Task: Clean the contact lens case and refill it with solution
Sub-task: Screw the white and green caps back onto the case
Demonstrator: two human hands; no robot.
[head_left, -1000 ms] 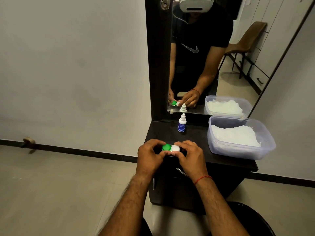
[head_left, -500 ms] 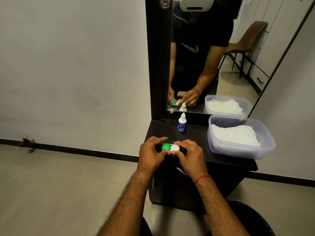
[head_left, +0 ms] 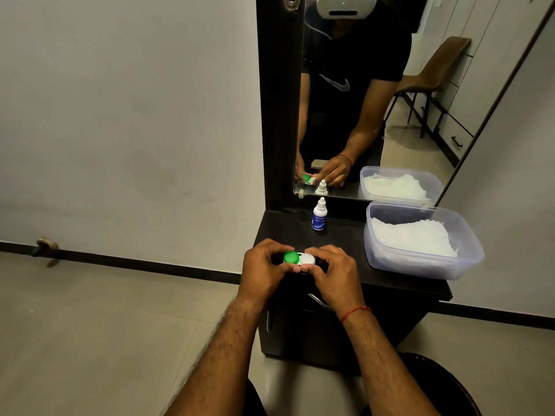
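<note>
Contact lens case (head_left: 299,259): it is held just below the centre of the frame, over the front edge of a dark cabinet top (head_left: 345,235), though whether it rests on that surface or is lifted slightly off it cannot be told. Two round screw caps are seen side by side on it, a glossy green cap (head_left: 291,257) on the left and a smooth white cap (head_left: 307,259) on the right. The case is gripped from both ends. The left hand (head_left: 262,267) is curled around the green end and the right hand (head_left: 333,273) around the white end, and the thumb tips are pressed against its near side. A thin red thread (head_left: 356,312) is worn on the right wrist.

Further back on the top, near the mirror, a small white solution bottle (head_left: 319,218) is stood upright, with a tapered nozzle cap and a blue label. At the right of the frame a translucent rectangular plastic container (head_left: 420,267) with rounded corners is set on the same surface, and crumpled white tissue (head_left: 411,237) is piled inside it.

The cabinet is finished in a matt, near-black laminate, and a curved metal handle (head_left: 321,301) is fixed to its front. A tall mirror (head_left: 375,115) in a dark frame rises behind it, and the hands, bottle, container and a brown chair (head_left: 435,70) are reflected there. A plain pale wall (head_left: 120,115) fills the upper left of the frame, edged by a black skirting strip (head_left: 150,261), and smooth beige floor tiles (head_left: 90,325) lie below.
</note>
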